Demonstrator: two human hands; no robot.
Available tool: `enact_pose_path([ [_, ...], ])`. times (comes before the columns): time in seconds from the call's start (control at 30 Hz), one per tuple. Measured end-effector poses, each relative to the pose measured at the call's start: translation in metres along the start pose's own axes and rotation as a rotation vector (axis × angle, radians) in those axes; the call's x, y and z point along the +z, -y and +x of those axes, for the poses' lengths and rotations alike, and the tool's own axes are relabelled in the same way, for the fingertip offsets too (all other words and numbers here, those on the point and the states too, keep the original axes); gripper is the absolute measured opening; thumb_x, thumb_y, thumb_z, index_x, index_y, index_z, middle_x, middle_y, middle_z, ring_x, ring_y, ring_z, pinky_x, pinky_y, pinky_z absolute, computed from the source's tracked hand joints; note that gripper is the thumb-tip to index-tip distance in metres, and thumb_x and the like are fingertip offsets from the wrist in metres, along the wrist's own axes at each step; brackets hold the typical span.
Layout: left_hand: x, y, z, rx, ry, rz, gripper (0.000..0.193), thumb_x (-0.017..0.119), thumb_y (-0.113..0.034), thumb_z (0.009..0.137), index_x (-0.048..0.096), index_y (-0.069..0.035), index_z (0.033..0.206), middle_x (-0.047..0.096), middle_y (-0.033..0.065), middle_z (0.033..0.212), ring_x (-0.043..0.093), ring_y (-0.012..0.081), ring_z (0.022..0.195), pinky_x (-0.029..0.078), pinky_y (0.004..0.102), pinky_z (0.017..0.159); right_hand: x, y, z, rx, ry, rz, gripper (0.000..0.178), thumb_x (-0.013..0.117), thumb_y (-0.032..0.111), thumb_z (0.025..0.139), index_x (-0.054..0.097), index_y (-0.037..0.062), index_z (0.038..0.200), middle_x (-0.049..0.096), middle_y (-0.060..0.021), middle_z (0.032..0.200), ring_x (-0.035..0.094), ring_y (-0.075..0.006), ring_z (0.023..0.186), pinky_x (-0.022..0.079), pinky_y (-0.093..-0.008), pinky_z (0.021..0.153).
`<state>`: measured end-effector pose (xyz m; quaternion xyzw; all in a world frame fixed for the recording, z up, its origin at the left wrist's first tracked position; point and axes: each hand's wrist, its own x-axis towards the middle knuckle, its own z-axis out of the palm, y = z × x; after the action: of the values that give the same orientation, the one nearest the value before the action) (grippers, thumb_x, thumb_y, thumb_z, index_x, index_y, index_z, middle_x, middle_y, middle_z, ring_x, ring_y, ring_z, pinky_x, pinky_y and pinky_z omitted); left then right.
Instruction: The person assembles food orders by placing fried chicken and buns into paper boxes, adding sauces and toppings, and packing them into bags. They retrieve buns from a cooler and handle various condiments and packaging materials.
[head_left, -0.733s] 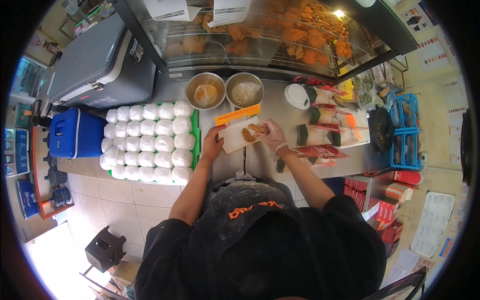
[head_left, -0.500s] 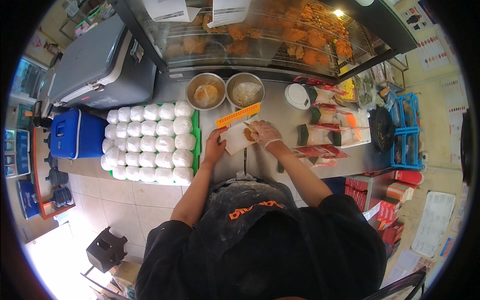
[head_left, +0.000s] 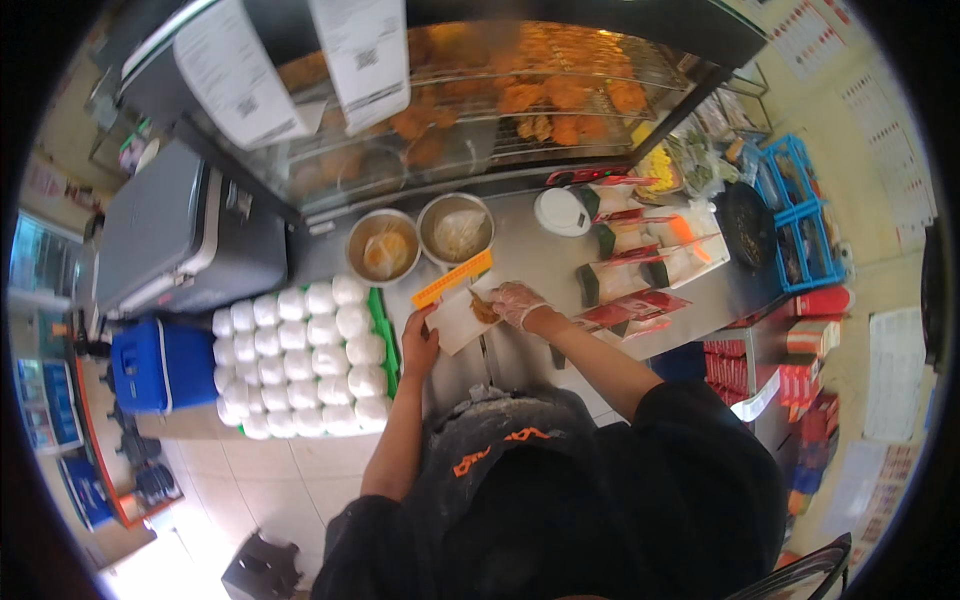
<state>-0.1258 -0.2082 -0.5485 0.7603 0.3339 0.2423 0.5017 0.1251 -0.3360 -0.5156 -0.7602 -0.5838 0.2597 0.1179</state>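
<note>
- The left hand (head_left: 420, 342) is pinching the left edge of the white-and-orange card (head_left: 455, 328) over the counter (head_left: 540, 262); being likely light and bendable, it is suiting an edge hold.
- The gloved right hand (head_left: 519, 303) is covering part of the brown fried piece (head_left: 484, 307) on the card; whether it is gripping cannot be told.
- The piece is looking crumbly (probably greasy, too), inviting gentle side pressure.

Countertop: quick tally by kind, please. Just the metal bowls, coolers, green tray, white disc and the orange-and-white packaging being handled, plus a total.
Metal bowls: 2
Coolers, one grey and one blue: 2
Green tray, under white bundles: 1
White disc: 1
Orange-and-white packaging: 1
Total: 7, bundles not counted
</note>
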Motion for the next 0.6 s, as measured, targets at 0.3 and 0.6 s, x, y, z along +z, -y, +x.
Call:
enact_pose_path([
  [0.3, 0.013, -0.002, 0.021, 0.043, 0.080, 0.013, 0.058, 0.059, 0.014, 0.080, 0.064, -0.006, 0.135, 0.065, 0.0165, 0.135, 0.060, 0.0321, 0.131, 0.045, 0.0378, 0.112, -0.179, -0.075, 0.105, 0.412, -0.797, -0.045, 0.049, 0.067, 0.046, 0.097, 0.068, 0.0133, 0.134, 0.070, -0.0140, 0.131, 0.062, -0.0366, 0.126, 0.050, -0.0454, 0.107],
  [0.6, 0.020, 0.003, 0.024, -0.093, 0.118, 0.022, 0.055, 0.060, 0.011, 0.081, 0.065, -0.006, 0.134, 0.067, 0.0165, 0.134, 0.063, 0.0324, 0.128, 0.050, 0.0367, 0.106, -0.246, -0.084, 0.192, 0.729, -0.431, -0.218, 0.043, 0.060, 0.044, 0.100, 0.076, 0.0122, 0.125, 0.069, -0.0136, 0.133, 0.056, -0.0322, 0.136, 0.046, -0.0430, 0.112],
])
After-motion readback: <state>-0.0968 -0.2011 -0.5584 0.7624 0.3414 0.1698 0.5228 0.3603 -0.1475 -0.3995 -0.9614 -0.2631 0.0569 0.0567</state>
